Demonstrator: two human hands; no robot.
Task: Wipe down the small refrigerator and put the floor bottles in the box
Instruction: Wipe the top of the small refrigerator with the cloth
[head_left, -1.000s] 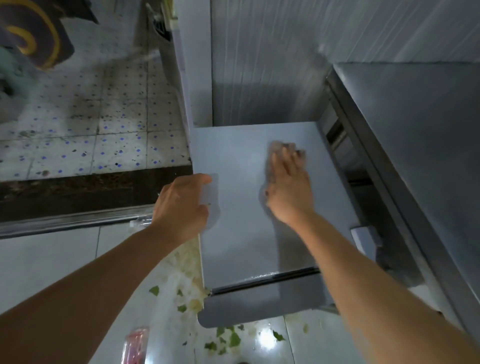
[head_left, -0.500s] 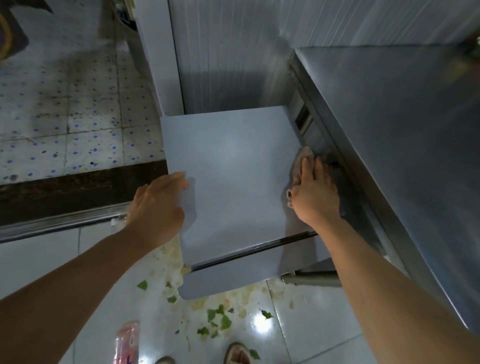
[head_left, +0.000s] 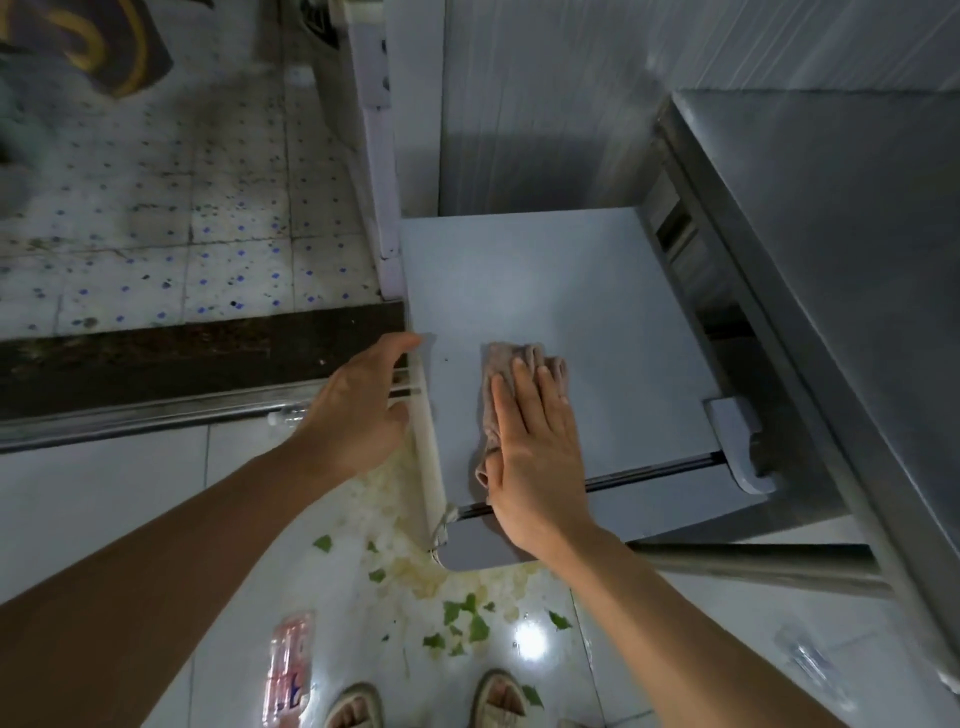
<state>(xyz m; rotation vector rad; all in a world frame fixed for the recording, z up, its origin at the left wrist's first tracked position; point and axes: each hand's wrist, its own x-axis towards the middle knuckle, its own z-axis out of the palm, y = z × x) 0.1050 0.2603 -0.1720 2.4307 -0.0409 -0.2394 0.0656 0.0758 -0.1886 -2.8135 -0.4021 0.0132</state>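
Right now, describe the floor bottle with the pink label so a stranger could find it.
Start at the small refrigerator, then look down to the glossy white floor before it. The bottle lies on its side left of the sandalled feet, clear plastic with a pink label, unlike the green scraps.

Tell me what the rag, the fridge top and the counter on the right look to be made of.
Rag: soft woven or terry cloth, pinkish-grey; it bunches into folds under the flat right hand.
Fridge top: smooth painted metal or plastic, pale grey with a soft sheen; which one cannot be told.
Counter: probably stainless steel, a dull brushed grey with a folded edge.
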